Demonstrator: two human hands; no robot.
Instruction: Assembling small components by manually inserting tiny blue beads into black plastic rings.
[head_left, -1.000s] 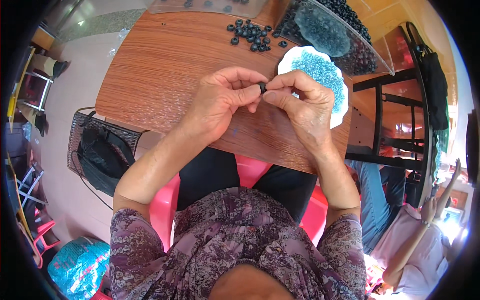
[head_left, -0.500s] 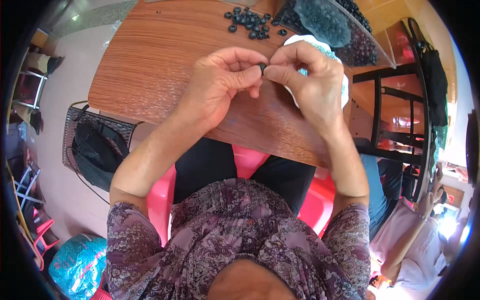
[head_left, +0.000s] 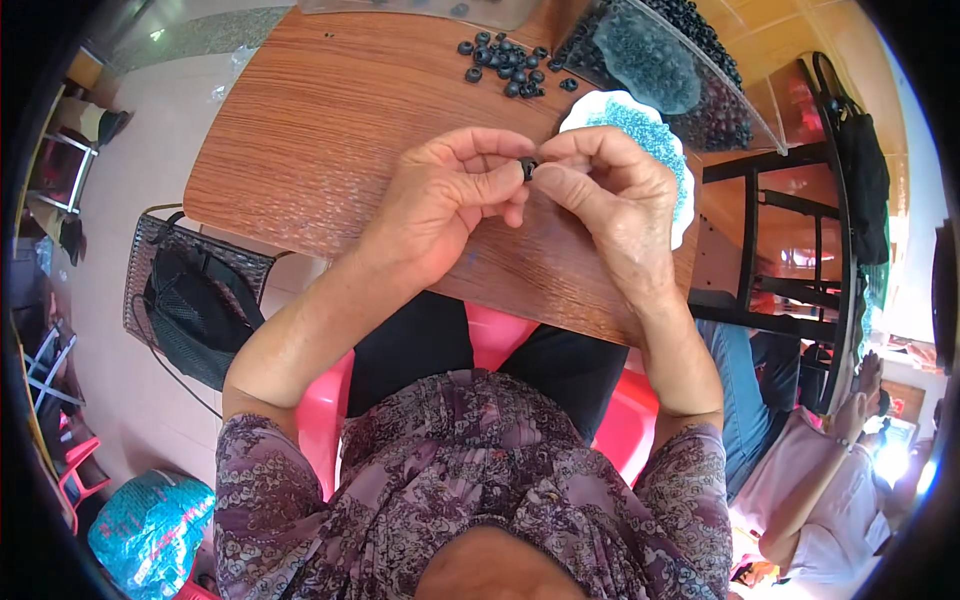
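Observation:
Over the wooden table, my left hand (head_left: 445, 195) pinches a small round black piece (head_left: 527, 168) with a hole in it between thumb and forefinger. My right hand (head_left: 625, 195) comes in from the other side. Its thumb and forefinger are closed right at the piece; anything small between them is hidden. Partly behind the right hand is a white scalloped plate (head_left: 690, 208) holding many tiny teal bits. Farther back lies a loose heap of similar black hollow pieces (head_left: 507, 62).
A clear bin (head_left: 735, 108) full of black pieces, with a pale bag inside, stands at the back right. Another clear container (head_left: 420, 8) sits at the far edge. A dark rack (head_left: 750, 230) and a seated person (head_left: 810, 480) are at the right; a black bag (head_left: 190, 310) rests at the left.
The view has shifted slightly, and more of the plate shows beside my right hand. The black piece appears turned, showing its opening. Both hands stay together at it.

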